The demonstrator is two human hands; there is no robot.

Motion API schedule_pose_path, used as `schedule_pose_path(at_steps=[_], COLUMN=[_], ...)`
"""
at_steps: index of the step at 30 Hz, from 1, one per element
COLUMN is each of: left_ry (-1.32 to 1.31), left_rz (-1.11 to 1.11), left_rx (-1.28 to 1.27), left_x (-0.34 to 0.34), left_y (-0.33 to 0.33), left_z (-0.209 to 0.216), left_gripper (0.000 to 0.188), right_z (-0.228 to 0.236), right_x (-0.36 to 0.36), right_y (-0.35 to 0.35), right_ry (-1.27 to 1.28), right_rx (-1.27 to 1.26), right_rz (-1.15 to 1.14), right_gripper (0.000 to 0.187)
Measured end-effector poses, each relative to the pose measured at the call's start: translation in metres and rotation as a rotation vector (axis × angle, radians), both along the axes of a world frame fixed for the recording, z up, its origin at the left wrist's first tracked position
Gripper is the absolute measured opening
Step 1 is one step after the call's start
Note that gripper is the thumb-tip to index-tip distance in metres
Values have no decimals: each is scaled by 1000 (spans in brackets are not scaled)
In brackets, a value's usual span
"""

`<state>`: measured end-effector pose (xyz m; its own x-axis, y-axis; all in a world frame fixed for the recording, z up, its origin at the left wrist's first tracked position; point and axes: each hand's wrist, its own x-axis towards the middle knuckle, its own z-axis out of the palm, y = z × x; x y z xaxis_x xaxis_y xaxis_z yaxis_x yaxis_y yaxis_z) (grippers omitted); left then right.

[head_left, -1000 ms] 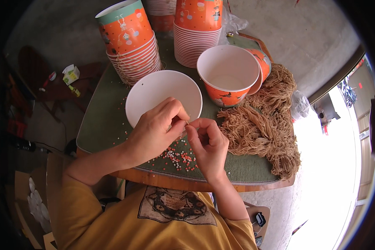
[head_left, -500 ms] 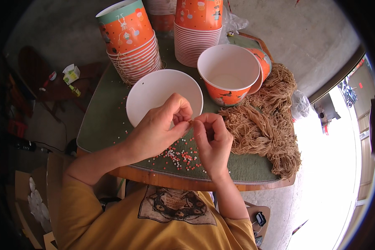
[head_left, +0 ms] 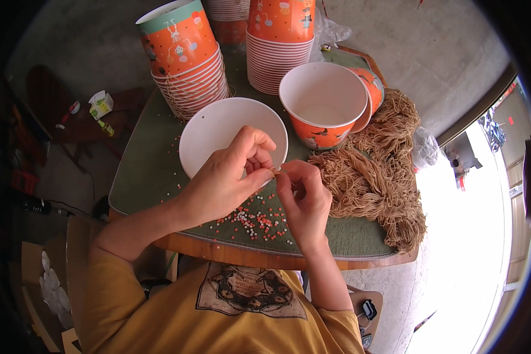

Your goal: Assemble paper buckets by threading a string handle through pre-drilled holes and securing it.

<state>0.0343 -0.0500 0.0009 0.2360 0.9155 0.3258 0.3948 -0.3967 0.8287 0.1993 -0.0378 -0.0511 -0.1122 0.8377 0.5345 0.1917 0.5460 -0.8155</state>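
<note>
Over the near rim of a white bucket [head_left: 209,127], my left hand [head_left: 230,174] and my right hand [head_left: 305,197] meet fingertip to fingertip. Both are closed in a pinch. Something tiny and tan sits between the fingertips, too small to make out. The bucket has a small dark hole near its upper left rim. Below my hands, orange and white round bits [head_left: 253,223] lie scattered on the green table covering [head_left: 144,183]. A bundle of tan cord [head_left: 360,186] lies just right of my right hand.
An orange paper bucket [head_left: 321,97] stands behind my right hand, with another lying on its side beside it. Two stacks of orange buckets, a left stack [head_left: 186,59] and a right stack [head_left: 280,50], rise at the back. A wooden table edge [head_left: 265,256] runs in front of me.
My left index finger has lifted and spread slightly away from the thumb. My right hand has shifted a little, still pinching. The buckets and cord have stayed put.
</note>
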Motion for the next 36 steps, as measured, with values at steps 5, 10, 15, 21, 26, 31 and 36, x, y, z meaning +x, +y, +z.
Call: schedule_pose_path(at_steps=[5,10,15,21,26,31,36], left_ry=[-22,11,127,186,423,356,465], left_rz=[-15,-4,-2,-63,-30,-7,25], left_rx=[-50,-45,146,-31,234,278,363], left_x=[1,2,3,-1,-7,-6,-6], left_y=[0,0,3,2,2,4,2], left_z=[2,3,-6,3,0,-1,0], left_gripper=[33,33,35,25,12,15,16], right_z=[-1,6,2,-7,-14,-20,-23], right_x=[8,9,7,5,7,0,-9], right_y=[6,4,6,2,-3,-12,-21], right_ry=[-290,-417,-390,36,228,292,461], right_rx=[377,462,433,6,-305,-456,-587], right_rz=[-72,-116,-95,46,132,261,409], right_gripper=[33,33,23,15,13,14,14])
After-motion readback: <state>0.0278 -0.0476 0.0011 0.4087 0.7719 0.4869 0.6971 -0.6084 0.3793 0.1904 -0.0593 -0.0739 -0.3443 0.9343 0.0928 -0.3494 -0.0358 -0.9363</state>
